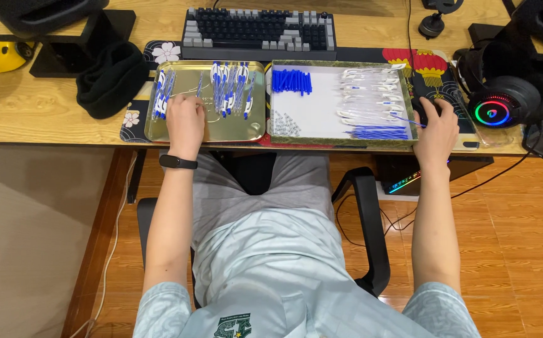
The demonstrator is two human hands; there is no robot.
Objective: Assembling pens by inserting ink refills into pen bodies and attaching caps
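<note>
Resting palm-down in the gold metal tray (152, 128), the left hand (185, 122) is laid loosely among the assembled blue-and-white pens (230, 87), with nothing clearly grasped. The right hand (437, 128) is curled over a dark mouse (420, 107) just beside the white tray (321, 112) on the worktop (33, 106), where blue caps (291, 81), clear barrels (368, 94) and blue refills (379, 132) are sorted.

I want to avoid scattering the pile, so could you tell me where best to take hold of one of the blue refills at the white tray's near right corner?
Pinch one blue refill at its right end, from above: they lie flat, side by side.
</note>
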